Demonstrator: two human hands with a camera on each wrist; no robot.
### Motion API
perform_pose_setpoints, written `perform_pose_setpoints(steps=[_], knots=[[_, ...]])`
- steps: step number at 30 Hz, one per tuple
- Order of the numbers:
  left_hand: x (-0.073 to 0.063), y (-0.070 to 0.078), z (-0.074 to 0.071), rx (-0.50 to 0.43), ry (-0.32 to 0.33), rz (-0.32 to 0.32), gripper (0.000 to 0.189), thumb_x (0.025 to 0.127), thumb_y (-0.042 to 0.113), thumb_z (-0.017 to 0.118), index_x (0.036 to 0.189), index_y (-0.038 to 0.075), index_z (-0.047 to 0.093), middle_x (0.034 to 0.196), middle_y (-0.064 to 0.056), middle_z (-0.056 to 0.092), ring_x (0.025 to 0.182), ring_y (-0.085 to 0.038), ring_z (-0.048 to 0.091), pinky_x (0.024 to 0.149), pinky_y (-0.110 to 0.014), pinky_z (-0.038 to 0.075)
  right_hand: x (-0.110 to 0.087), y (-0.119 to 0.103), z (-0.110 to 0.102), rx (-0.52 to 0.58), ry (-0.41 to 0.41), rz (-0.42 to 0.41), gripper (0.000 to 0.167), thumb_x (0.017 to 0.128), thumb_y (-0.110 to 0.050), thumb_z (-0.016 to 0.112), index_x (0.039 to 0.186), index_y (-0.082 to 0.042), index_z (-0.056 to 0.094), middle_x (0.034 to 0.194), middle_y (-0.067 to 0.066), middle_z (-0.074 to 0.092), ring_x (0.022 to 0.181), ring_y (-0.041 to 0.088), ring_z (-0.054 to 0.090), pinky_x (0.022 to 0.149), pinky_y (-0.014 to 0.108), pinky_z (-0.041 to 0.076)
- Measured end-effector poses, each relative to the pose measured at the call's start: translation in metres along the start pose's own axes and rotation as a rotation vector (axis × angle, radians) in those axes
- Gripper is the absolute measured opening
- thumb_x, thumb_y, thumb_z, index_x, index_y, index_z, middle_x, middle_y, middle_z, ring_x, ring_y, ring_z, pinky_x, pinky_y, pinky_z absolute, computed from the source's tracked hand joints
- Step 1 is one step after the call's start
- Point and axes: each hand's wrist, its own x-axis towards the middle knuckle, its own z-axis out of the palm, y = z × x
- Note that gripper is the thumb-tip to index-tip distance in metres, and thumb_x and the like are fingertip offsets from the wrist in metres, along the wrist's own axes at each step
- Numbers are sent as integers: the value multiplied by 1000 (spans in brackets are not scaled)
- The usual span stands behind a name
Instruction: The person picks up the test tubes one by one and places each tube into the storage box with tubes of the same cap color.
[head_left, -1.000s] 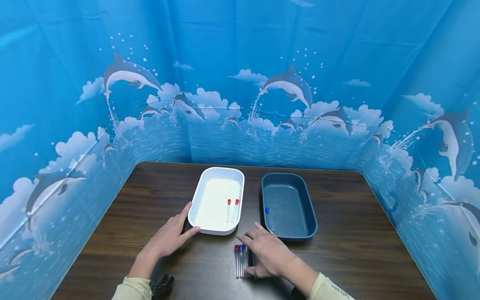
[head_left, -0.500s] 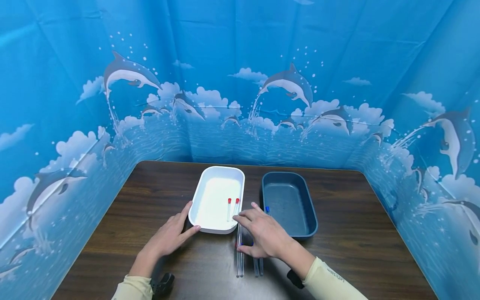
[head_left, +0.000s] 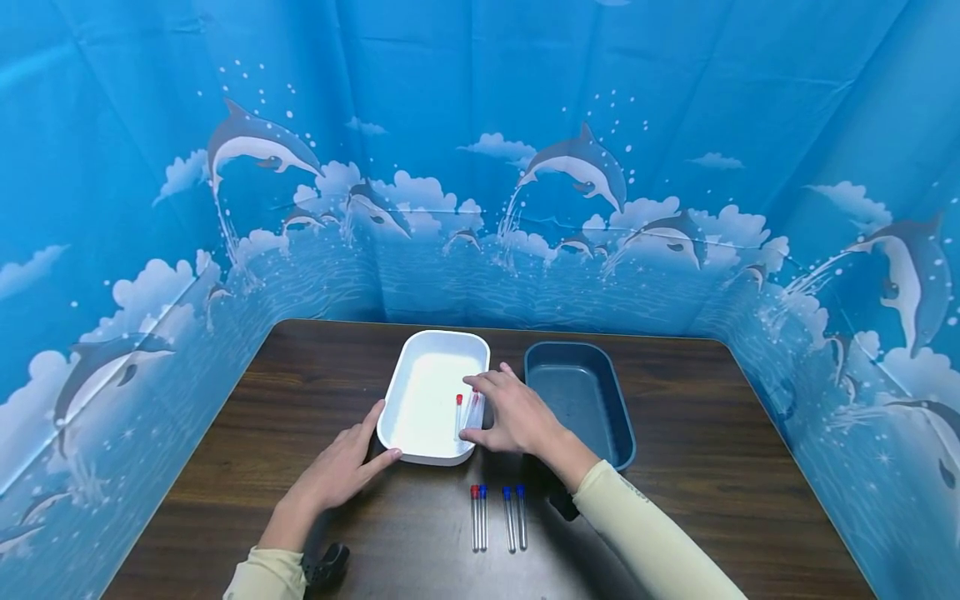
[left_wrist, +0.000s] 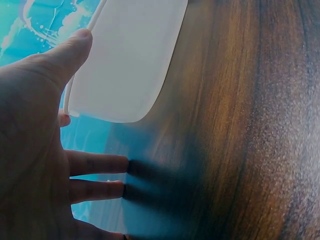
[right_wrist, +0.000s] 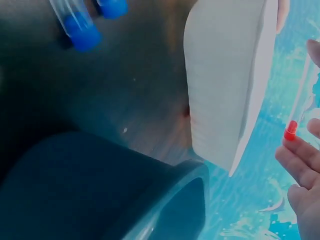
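Over the right side of the white tray (head_left: 420,400), my right hand (head_left: 517,414) pinches a clear test tube with a red cap (right_wrist: 291,131) between thumb and fingers. Inside that tray lies another red-capped test tube (head_left: 458,417); what else lies there is partly covered by the hand. My left hand (head_left: 337,471) rests on the tray's near left corner. Its thumb (left_wrist: 75,50) touches the rim and its other fingers are extended. On the table in front are a red-capped tube (head_left: 475,518) beside a blue-capped tube (head_left: 483,518), and two more blue-capped tubes (head_left: 515,518).
A dark blue tray (head_left: 581,408) stands right of the white one, its near left part hidden by the right hand and forearm. Both sit on a dark wooden table (head_left: 315,375). A blue curtain with dolphins (head_left: 450,125) surrounds the table's back and sides.
My right hand has picked up a red-capped test tube from the table row and carried it forward over the white tray. The left hand has stayed at the tray's corner.
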Motion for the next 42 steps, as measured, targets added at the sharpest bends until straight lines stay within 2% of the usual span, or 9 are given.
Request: perform_pose_setpoints(steps=[9,14,18,26,33,42], knots=[[0,0,-1,6,-3,0,95,90,74,42,159,22,3,156,-19,31,134,-43,38,101,-63,35,30,3,16,6,-56,20,78,79,-58,73,141,-17,53,129,2,60,127,19,50,116,45,18],[0,0,0,3,-6,-6,96,89,75,41,159,21,4,156,-19,31,134,-43,38,101,-63,35,41,-4,27,-27,-125,62,77,78,-59,73,142,-19,53,138,4,56,136,28,42,111,49,29],[0,1,0,-2,-5,-8,95,90,74,42,159,21,5,156,-19,31,134,-43,39,100,-64,35,47,-9,37,-71,-175,60,78,79,-61,71,143,-21,52,141,5,53,139,32,38,107,50,36],[0,1,0,-6,-6,-14,93,91,71,44,159,20,6,155,-19,31,134,-43,39,99,-64,36,54,-14,51,-102,-245,55,78,81,-60,70,145,-21,48,140,4,53,126,21,49,100,41,45],[0,0,1,-11,-6,-16,92,92,68,46,159,20,6,154,-21,32,134,-44,38,100,-65,35,56,-16,57,-102,-298,55,78,81,-57,72,146,-21,48,139,4,54,125,20,52,101,38,44],[0,0,1,-10,0,-11,93,91,71,44,159,22,5,154,-21,33,134,-44,38,100,-64,35,59,-21,65,-197,-353,36,76,78,-52,77,142,-19,53,129,4,60,116,20,56,98,33,45]])
